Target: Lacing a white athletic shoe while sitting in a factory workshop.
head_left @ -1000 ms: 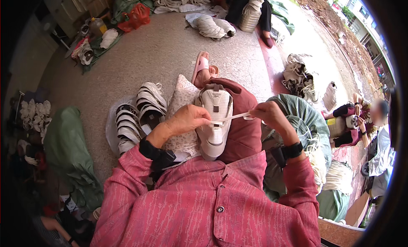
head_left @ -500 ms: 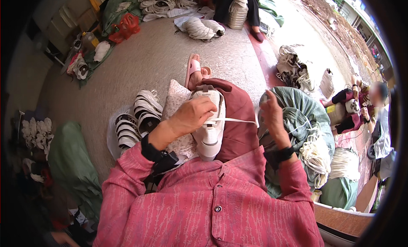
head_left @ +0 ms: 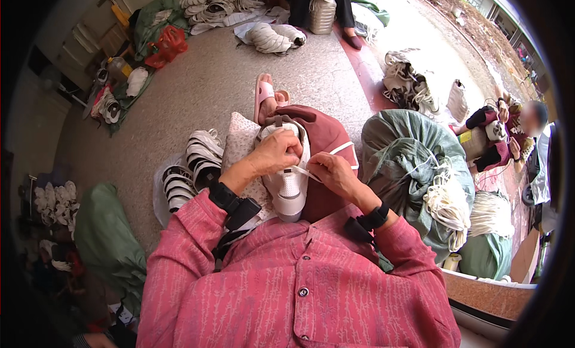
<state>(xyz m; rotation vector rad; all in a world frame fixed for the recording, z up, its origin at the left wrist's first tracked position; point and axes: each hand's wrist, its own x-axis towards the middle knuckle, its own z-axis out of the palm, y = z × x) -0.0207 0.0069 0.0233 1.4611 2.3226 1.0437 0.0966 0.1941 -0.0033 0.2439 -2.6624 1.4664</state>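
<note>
A white sneaker (head_left: 290,195) lies on my lap, toe toward me, its opening facing away. My left hand (head_left: 277,151) is over its lacing area, with fingers curled and pressed together; what they pinch is hidden. Close beside it, my right hand (head_left: 336,175) pinches a flat white shoelace (head_left: 306,172) at the shoe's right edge. A slack length of lace loops over my right knee. Beneath the shoe's left side is a pale patterned cloth (head_left: 238,145).
White shoes (head_left: 203,153) stand stacked to my left, near a green sack (head_left: 108,228). At my right, a large green bundle (head_left: 413,147) carries a hank of white laces (head_left: 448,198). More shoes (head_left: 407,84) lie beyond it. Another person (head_left: 503,129) sits at far right.
My right hand has come in from the right, beside the bundle, to the shoe's edge. The lace, stretched sideways before, now hangs slack over my knee. My left hand stays over the shoe.
</note>
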